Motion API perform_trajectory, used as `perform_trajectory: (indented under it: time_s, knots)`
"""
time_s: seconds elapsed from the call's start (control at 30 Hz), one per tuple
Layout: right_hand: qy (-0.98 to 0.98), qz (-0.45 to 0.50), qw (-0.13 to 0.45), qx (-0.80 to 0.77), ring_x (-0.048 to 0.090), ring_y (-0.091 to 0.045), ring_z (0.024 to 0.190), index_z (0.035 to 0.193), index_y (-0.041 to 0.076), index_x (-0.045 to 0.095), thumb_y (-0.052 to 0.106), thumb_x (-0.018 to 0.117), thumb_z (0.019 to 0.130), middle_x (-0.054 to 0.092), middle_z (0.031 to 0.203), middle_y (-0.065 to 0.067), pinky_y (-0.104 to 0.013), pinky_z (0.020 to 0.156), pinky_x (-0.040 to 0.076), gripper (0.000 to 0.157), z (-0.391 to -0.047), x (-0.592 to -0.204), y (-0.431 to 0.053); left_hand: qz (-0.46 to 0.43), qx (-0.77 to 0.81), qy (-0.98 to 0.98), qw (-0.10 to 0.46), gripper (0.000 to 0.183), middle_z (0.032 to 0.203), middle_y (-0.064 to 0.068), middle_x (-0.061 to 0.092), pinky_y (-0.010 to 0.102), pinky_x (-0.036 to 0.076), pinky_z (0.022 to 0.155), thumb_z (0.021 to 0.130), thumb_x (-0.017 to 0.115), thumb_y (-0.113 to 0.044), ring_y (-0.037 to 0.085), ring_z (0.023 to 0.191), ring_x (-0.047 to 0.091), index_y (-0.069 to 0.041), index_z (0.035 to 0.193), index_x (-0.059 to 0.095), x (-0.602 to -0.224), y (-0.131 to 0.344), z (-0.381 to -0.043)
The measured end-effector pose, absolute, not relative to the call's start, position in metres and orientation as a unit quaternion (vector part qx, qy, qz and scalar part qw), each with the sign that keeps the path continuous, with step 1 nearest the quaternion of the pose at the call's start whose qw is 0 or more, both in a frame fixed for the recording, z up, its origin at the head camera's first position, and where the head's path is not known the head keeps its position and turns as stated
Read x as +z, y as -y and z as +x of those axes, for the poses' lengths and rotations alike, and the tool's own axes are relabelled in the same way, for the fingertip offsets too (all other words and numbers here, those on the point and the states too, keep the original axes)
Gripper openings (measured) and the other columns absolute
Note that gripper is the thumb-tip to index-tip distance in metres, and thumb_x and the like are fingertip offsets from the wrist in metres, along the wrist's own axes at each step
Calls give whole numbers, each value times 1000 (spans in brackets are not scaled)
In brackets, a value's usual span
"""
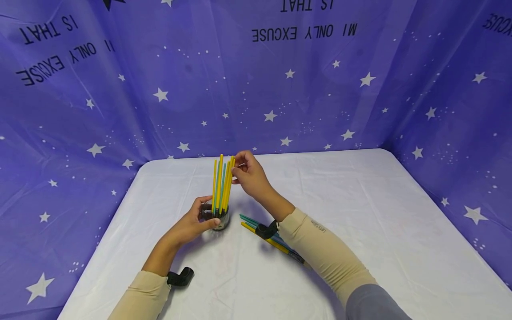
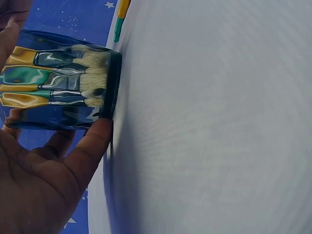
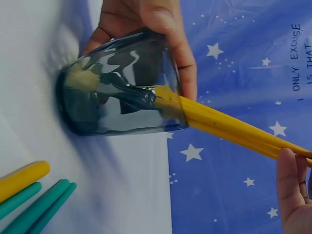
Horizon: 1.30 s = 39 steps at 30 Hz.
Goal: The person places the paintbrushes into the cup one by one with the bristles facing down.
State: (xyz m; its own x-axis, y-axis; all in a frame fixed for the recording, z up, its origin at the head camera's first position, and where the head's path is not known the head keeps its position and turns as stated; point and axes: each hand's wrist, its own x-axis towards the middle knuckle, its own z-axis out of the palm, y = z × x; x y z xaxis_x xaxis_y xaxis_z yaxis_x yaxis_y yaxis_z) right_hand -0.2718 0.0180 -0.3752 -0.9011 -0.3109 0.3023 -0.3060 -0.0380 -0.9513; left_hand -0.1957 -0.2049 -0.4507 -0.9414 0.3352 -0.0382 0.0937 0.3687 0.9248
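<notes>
A clear dark-tinted glass (image 1: 221, 224) stands upright on the table, with several paintbrushes (image 1: 220, 189) in it, bristles down. Their yellow and green handles rise above the rim. My left hand (image 1: 191, 230) holds the glass round its side; in the left wrist view a finger lies along the wall near the base. Pale bristles (image 2: 95, 73) show through the glass there. Up at the handle tops, my right hand (image 1: 252, 178) pinches a yellow-handled paintbrush (image 3: 229, 119) between thumb and fingers. Its lower end is inside the glass.
More paintbrushes (image 1: 276, 242), yellow and green, lie on the white-covered table (image 1: 360, 213) under the right forearm, handle ends toward the glass. A purple star-printed cloth (image 1: 260, 89) hangs behind the table and along both sides.
</notes>
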Motion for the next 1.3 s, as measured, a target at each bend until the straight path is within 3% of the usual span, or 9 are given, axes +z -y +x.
perform_trajectory:
  time_s: [0.2, 0.6, 0.7, 0.83, 0.93, 1.13, 1.3]
  knots:
    - [-700, -219, 25, -680, 63, -23, 86, 114, 3, 47, -3, 56, 96, 49, 97, -9, -35, 70, 57, 21, -272, -379, -18, 130, 553, -816, 110, 79, 139, 22, 46, 55, 28, 108, 91, 74, -21, 37, 125, 50, -14, 150, 23, -451, 205, -195]
    - [-720, -206, 46, -661, 62, -28, 88, 112, 4, 52, 14, 58, 100, 57, 102, -12, -36, 71, 57, 17, -277, -386, -33, 131, 556, -813, 110, 78, 139, 23, 46, 55, 28, 108, 91, 74, -20, 37, 125, 50, -14, 150, 24, -451, 204, -196]
    - [-735, -197, 64, -646, 61, -32, 88, 111, 4, 54, 13, 58, 99, 58, 100, -11, -40, 70, 57, 15, -279, -391, -36, 132, 555, -815, 107, 78, 139, 23, 47, 55, 28, 107, 91, 75, -20, 37, 124, 50, -14, 150, 24, -452, 205, -197]
    - [-761, -201, 107, -608, 59, -38, 90, 112, 3, 56, 13, 59, 99, 58, 100, -14, -53, 75, 54, 17, -283, -401, -39, 133, 555, -815, 104, 77, 139, 23, 47, 54, 29, 107, 90, 75, -19, 36, 124, 51, -13, 149, 25, -453, 205, -197]
    - [-779, -213, 145, -572, 59, -40, 92, 116, 0, 56, 12, 60, 98, 58, 99, -14, -54, 76, 54, 22, -286, -411, -41, 134, 553, -816, 105, 77, 138, 23, 48, 54, 29, 107, 91, 74, -20, 36, 123, 51, -13, 149, 24, -453, 206, -197]
    - [-852, -282, 176, -404, 62, -26, 76, 119, -1, 58, 11, 64, 95, 60, 94, -4, -29, 65, 51, 27, -284, -419, -46, 134, 549, -818, 105, 78, 139, 23, 47, 55, 28, 107, 91, 74, -21, 37, 124, 50, -13, 149, 24, -453, 206, -197]
    - [-870, -307, 205, -326, 54, -14, 69, 118, 3, 61, 10, 66, 94, 61, 88, -3, -28, 65, 44, 26, -282, -418, -46, 138, 551, -817, 105, 78, 138, 23, 47, 55, 28, 107, 91, 74, -21, 37, 124, 50, -13, 149, 24, -452, 205, -196]
